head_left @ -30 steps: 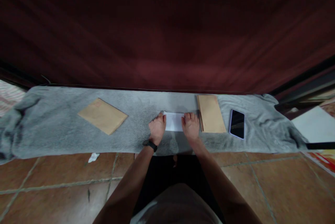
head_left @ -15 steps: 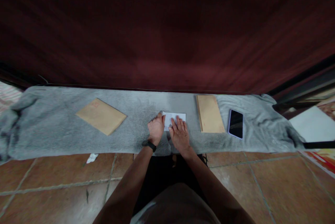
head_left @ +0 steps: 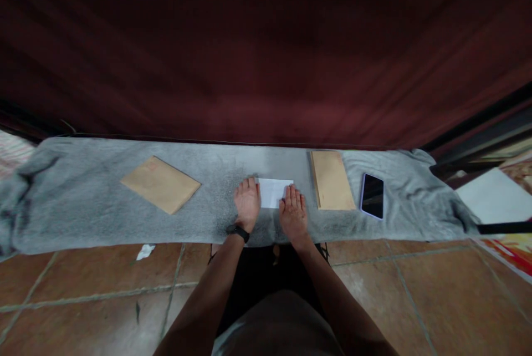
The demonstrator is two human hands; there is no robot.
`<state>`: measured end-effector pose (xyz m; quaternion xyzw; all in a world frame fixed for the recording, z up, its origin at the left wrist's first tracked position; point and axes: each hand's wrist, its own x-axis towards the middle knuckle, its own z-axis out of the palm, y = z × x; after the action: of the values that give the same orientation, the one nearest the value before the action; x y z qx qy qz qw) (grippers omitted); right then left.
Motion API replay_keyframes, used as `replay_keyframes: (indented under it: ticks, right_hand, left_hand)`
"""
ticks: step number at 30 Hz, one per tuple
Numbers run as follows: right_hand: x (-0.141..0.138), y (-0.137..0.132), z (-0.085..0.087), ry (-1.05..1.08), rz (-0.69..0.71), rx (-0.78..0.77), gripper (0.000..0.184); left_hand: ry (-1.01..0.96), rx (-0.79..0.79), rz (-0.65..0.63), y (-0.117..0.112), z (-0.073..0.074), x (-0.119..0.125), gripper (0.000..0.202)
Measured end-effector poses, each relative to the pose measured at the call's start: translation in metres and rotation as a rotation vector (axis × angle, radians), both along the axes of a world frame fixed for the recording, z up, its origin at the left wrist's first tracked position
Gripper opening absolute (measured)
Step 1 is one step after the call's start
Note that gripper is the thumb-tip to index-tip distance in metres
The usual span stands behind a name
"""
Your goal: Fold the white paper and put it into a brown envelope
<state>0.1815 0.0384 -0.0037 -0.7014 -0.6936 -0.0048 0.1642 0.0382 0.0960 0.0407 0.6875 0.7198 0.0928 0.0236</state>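
A thin white sheet of paper (head_left: 271, 193), smooth and rectangular, lies on a table draped in soft grey plush cloth (head_left: 216, 167), near the middle of its length and depth. Matte brown kraft-paper envelopes lie to either side: a single flat envelope (head_left: 160, 185) well to the left, and an envelope stack (head_left: 333, 181) with layered edges nearer on the right. Beyond the stack is a phone (head_left: 372, 196) with a glossy dark screen and a pale purple rim.

The sheet's long axis runs side to side, roughly parallel to the table's front edge. The single envelope slants from back left to front right; the stack's long axis runs front to back.

The person's left hand (head_left: 247, 201) rests palm down against the sheet's left end; whether its grip pinches the edge cannot be told. The right hand (head_left: 294, 213) covers the front right corner, fingers straight and together, its grip released. The sheet's back edge shows between the hands, with a strip of cloth behind it before the dark red panel (head_left: 266, 106). A broader stretch of cloth separates the left hand from the single envelope; a narrow one separates the right hand from the stack.
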Motion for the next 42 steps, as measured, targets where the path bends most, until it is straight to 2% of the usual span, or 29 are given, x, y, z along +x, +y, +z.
replay_keyframes:
  ticks: [3, 5, 7, 10, 13, 21, 29, 31, 36, 38, 42]
  right_hand:
    - [-0.001, 0.0, -0.002, 0.0, -0.004, -0.003, 0.058]
    - [0.0, -0.001, -0.003, -0.007, 0.009, -0.005, 0.061]
    - [0.0, -0.002, -0.003, -0.017, 0.032, -0.01, 0.064]
    - [0.001, -0.002, -0.002, -0.023, 0.035, -0.038, 0.064]
    - [0.001, -0.002, 0.0, -0.01, 0.018, -0.058, 0.061]
    - [0.005, -0.004, -0.001, 0.054, 0.0, 0.065, 0.054]
    - [0.012, -0.006, 0.002, 0.038, -0.041, 0.076, 0.053]
    - [0.007, -0.002, 0.006, 0.054, 0.017, 0.067, 0.053]
    - [-0.016, 0.009, 0.014, 0.1, 0.293, 0.003, 0.051]
    - [-0.021, 0.009, 0.012, 0.1, 0.312, -0.015, 0.05]
    - [-0.019, 0.006, 0.005, 0.075, 0.248, -0.008, 0.051]
  left_hand:
    - [-0.052, 0.085, -0.279, -0.009, -0.007, 0.015, 0.041]
    - [-0.106, 0.077, -0.472, -0.016, -0.013, 0.027, 0.045]
    - [-0.133, 0.037, -0.523, -0.022, -0.019, 0.036, 0.051]
    - [-0.124, -0.021, -0.499, -0.026, -0.023, 0.036, 0.056]
    - [-0.096, -0.034, -0.48, -0.025, -0.025, 0.026, 0.058]
    - [-0.038, -0.028, -0.318, -0.026, -0.03, 0.0, 0.06]
    - [0.007, -0.006, -0.242, -0.032, -0.026, 0.006, 0.06]
    - [0.013, -0.013, -0.241, -0.032, -0.026, 0.008, 0.06]
    - [-0.023, -0.045, -0.268, -0.033, -0.025, 0.006, 0.06]
    - [-0.053, -0.05, -0.274, -0.033, -0.026, 0.006, 0.063]
    - [-0.089, -0.055, -0.257, -0.034, -0.027, 0.007, 0.061]
